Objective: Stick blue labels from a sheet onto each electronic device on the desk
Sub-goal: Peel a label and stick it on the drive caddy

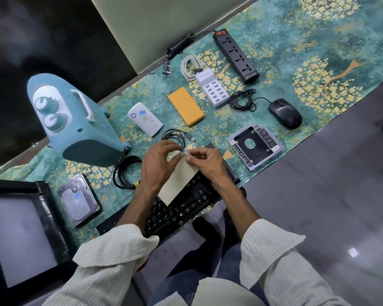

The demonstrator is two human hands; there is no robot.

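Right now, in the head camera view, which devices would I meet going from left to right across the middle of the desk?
Blue heater → white gadget with a blue label → yellow case → white USB charger → black mouse.

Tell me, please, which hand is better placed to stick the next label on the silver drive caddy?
Probably the right hand: it pinches the blue label and lies nearer the silver drive caddy; the left hand grips the label sheet.

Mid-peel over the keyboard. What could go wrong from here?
1. Left hand holds the sheet while right hand pinches the tiny blue label; it may curl and stick to itself or skin.
2. The sheet hangs free over the keyboard, so it could slip or tear.
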